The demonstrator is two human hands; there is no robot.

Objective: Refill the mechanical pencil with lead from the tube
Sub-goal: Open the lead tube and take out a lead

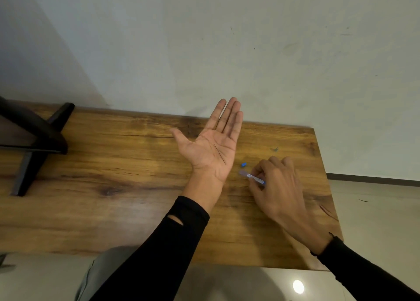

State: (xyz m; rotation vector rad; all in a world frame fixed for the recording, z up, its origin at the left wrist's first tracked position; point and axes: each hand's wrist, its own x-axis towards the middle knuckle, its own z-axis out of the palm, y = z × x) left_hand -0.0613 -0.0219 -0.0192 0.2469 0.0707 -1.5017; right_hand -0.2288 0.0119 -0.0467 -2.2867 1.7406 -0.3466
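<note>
My left hand (211,141) is held flat, palm up, above the wooden table (113,164). A thin dark pencil lead (219,154) lies across its palm. To the right, my right hand (275,187) rests low on the table, its fingers pinching a small clear lead tube with blue ends (251,176). The tube's open end points left toward my left wrist. A small blue cap (243,164) sits on the table just beyond the tube. No mechanical pencil shows in this view.
A black stand with crossed legs (34,141) occupies the table's left end. A small grey-green scrap (275,150) lies beyond my right hand. The table's back edge meets a pale wall, and its right edge drops to a light floor.
</note>
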